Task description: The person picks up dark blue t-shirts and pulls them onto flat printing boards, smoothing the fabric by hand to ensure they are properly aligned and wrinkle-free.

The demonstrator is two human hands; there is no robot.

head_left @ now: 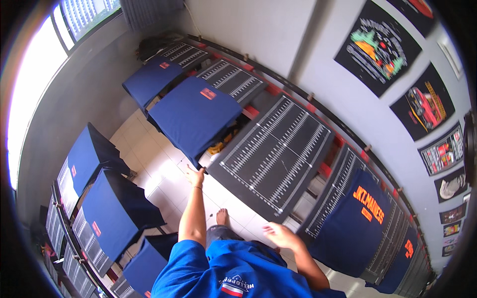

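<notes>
My left hand [195, 176] reaches out to the near lower corner of a navy-blue T-shirt [191, 116] stretched over a flat printing board, and its fingers close on the cloth's hanging edge. A small red print sits near the top of that shirt. Off to the right, my right hand [280, 235] hovers by the near edge of a bare dark board [278, 149] marked with white ruler lines. Its fingers are stretched out and hold nothing.
Another navy shirt [151, 79] covers the board farther back. At the right, a shirt with orange lettering [355, 223] lies on its board. Along the left stands a second row of boards with blue shirts [112, 213]. Printed dark cloths [380, 47] hang on the wall.
</notes>
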